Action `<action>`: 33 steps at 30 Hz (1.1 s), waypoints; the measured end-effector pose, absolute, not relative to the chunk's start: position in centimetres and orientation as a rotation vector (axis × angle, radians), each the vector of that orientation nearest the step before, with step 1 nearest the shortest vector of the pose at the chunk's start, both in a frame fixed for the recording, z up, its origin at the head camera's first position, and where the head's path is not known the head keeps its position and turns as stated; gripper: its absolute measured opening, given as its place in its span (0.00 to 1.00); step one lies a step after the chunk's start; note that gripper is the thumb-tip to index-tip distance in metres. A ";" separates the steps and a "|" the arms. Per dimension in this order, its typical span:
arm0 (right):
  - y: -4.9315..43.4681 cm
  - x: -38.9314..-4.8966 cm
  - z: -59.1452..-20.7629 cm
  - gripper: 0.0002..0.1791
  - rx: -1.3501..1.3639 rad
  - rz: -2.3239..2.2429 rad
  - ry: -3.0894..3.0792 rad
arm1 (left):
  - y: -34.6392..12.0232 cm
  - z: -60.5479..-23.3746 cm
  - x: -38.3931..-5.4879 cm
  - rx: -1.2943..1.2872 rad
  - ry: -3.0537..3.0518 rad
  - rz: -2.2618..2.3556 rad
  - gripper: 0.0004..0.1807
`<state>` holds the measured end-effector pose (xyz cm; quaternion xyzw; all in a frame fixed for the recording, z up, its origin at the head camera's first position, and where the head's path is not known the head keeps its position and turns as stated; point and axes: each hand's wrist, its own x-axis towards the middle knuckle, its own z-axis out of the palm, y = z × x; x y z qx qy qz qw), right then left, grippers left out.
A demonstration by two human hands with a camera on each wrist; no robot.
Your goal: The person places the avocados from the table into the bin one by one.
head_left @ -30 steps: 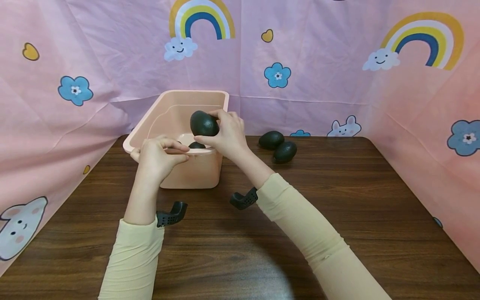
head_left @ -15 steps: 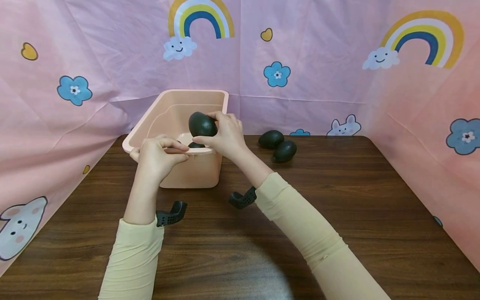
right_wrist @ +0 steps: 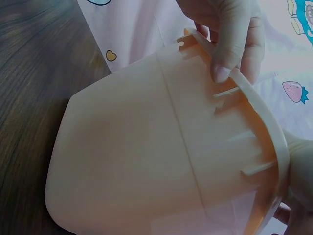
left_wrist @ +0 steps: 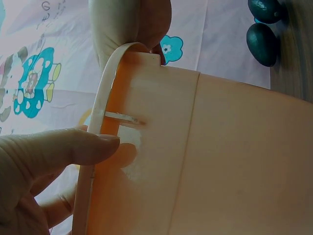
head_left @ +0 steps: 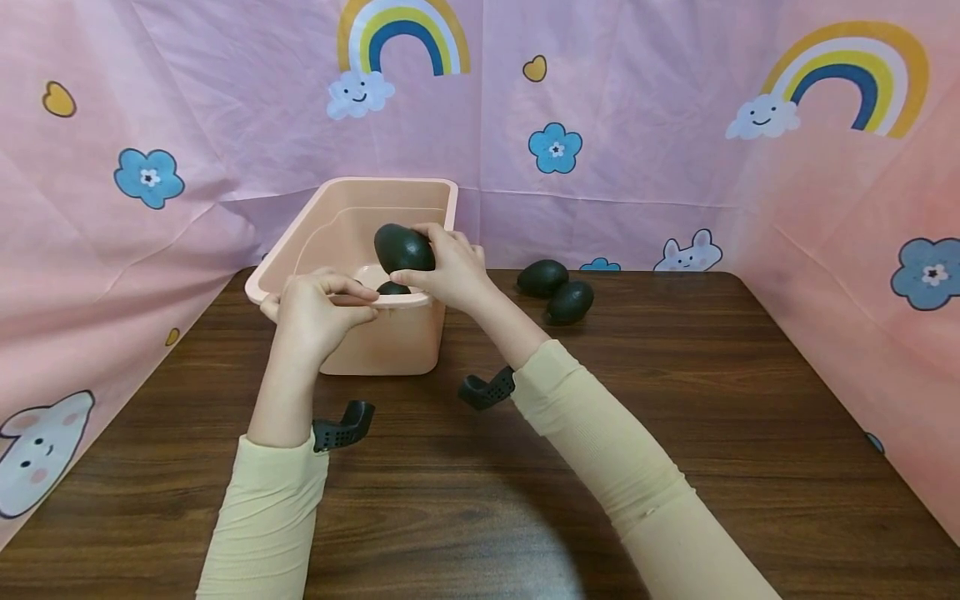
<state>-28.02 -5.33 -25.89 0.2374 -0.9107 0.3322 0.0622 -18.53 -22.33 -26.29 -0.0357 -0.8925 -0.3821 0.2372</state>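
A peach plastic bin [head_left: 382, 342] stands on the table, its near rim pinched between the thumb and fingers of my left hand [head_left: 311, 312]. In the left wrist view that thumb [left_wrist: 98, 148] lies over the outside of the rim. My right hand [head_left: 453, 271] grips a dark green avocado [head_left: 403, 248] above the bin's near right part. Inside the bin, another avocado [head_left: 393, 288] shows just past the rim, mostly hidden by the near wall. From the right wrist, the bin's outer wall [right_wrist: 122, 147] fills the view and hides the held avocado.
Two more avocados, one farther back [head_left: 542, 278] and one nearer [head_left: 570, 302], lie side by side on the wooden table [head_left: 675, 400] right of the bin. Printed pink cloth [head_left: 630, 167] walls the table at the back and both sides.
The held avocado has shifted slightly left and turned a little in my right hand. My left hand keeps its place on the rim.
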 end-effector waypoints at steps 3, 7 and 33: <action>-5.4 -28.0 -25.8 0.41 0.718 1.003 -2.788 | -22.3 -26.3 -18.5 -0.101 -2.446 -1.054 0.09; -5.4 -28.1 -25.7 0.42 0.715 0.983 -2.846 | -22.3 -26.3 -18.6 -0.100 -2.448 -1.042 0.09; -4.1 -27.7 -27.0 0.51 0.830 1.015 -2.842 | -22.3 -26.4 -18.6 -0.082 -2.453 -1.052 0.10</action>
